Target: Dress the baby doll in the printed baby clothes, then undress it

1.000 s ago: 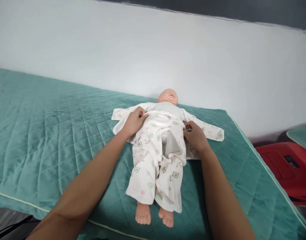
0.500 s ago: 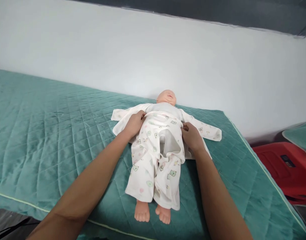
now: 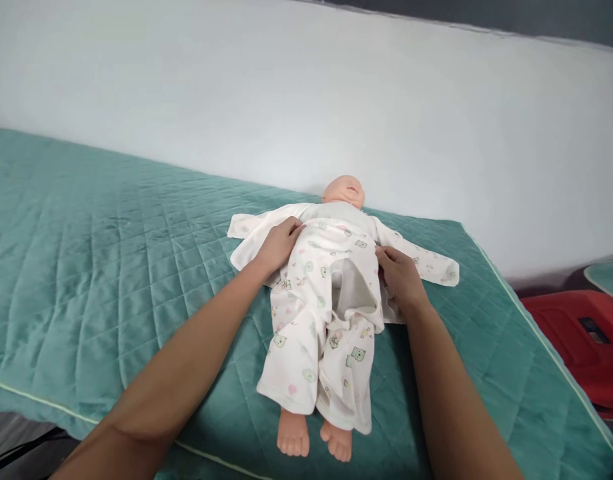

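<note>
A baby doll (image 3: 344, 190) lies on its back on a teal quilted mattress (image 3: 111, 253), head toward the wall, bare feet near the front edge. It wears white printed trousers (image 3: 311, 347) and an open white printed top (image 3: 426, 263) spread out to both sides. My left hand (image 3: 279, 243) grips the trousers' waistband at the doll's left side as I see it. My right hand (image 3: 401, 277) pinches the waistband on the other side. Both hands are closed on the cloth at the doll's waist.
A white wall (image 3: 286, 100) runs right behind the doll's head. A red plastic object (image 3: 576, 340) sits on the floor past the mattress's right edge. The mattress's front edge, with pale piping (image 3: 36, 400), lies close to me.
Both hands have drawn the trousers' waistband a little higher up the doll's body toward its chest. The view has shifted slightly.
</note>
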`<state>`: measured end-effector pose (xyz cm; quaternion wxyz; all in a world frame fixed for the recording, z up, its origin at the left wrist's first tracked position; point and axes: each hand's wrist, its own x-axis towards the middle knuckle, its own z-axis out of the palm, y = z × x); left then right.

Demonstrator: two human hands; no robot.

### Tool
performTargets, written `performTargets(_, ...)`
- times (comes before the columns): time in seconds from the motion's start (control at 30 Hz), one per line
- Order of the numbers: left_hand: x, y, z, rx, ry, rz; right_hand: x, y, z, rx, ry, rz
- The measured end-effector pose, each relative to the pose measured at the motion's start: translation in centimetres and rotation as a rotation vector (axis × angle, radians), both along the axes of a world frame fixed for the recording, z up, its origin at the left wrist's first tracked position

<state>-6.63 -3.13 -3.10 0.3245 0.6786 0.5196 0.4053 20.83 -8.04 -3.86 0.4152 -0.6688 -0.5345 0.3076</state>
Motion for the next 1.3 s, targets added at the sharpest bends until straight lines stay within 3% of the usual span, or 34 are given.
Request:
performTargets(0.13,0.1,0.0,0.0,0.01,0.022,0.017,-0.1,-0.1,-0.2,0.01,-0.119,-0.039)
performTargets(0.3,-0.3,0.0,0.4,-0.036,0.0,-0.009,0.3,0.3,-0.6,-0.015,-0.111,-0.017)
performTargets(0.5,-1.3,-0.2,0.9,-0.267,-0.105,-0.164,0.6,0.4,-0.7,-0.034,0.077,0.094)
performTargets(0.63,-1.9,0.1,0.6,-0.352,-0.157,-0.267,0.7,-0.2,0.2,-0.085,0.23,0.227)
performTargets(0.73,-2.0,0.2,0.9,-0.385,-0.166,-0.306,0.5,-0.5,0.9,-0.127,0.264,0.24)
performTargets(0.9,-1.7,-0.2,1.6,-0.421,-0.149,-0.286,-0.3,-0.4,1.3,-0.167,0.244,0.138)
performTargets(1.13,-1.4,-0.2,0.8,-0.446,-0.225,-0.31,-0.1,0.5,0.4,-0.155,0.029,0.094)
performTargets(1.3,-1.1,-0.3,1.0,-0.361,-0.137,-0.198,-0.1,1.1,0.5,-0.184,-0.026,0.099)
